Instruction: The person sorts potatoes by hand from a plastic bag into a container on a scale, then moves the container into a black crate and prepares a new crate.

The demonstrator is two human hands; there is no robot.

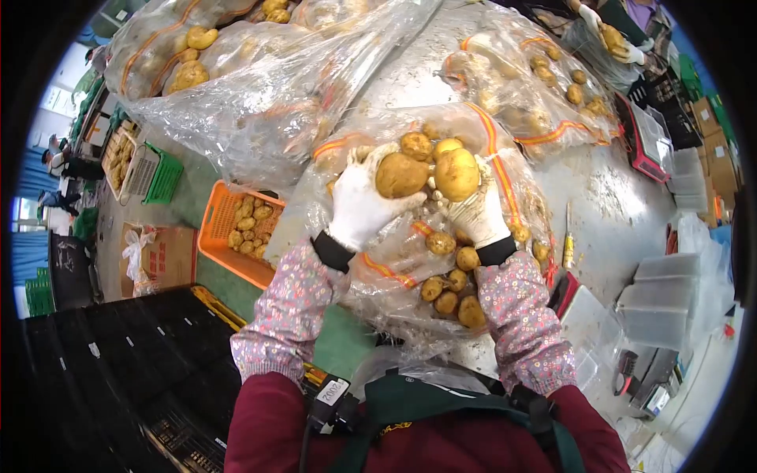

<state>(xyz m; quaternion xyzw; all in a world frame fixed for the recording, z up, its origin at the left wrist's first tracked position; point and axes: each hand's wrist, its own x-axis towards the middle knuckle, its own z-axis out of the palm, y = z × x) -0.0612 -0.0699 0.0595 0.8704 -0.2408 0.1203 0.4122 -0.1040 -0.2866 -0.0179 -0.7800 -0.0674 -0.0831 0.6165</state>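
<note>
My left hand point(359, 206), in a white glove, is closed round a large brown potato point(400, 175). My right hand point(482, 211), its glove soiled at the fingers, grips a paler yellow potato point(457, 175). Both potatoes are held up side by side above a clear plastic bag point(386, 272) with orange stripes. Beyond them another potato point(416, 146) shows, and several smaller potatoes point(446, 303) lie in the bag nearer my body. The fingers under both held potatoes are partly hidden.
An orange crate point(217, 229) with potatoes stands at the left, a green crate point(163, 175) behind it. More plastic bags of potatoes point(189, 76) cover the far table. A red-edged scale point(643, 142) and clear plastic boxes point(658, 299) are at right. Another person's gloved hand point(628, 53) holds a potato.
</note>
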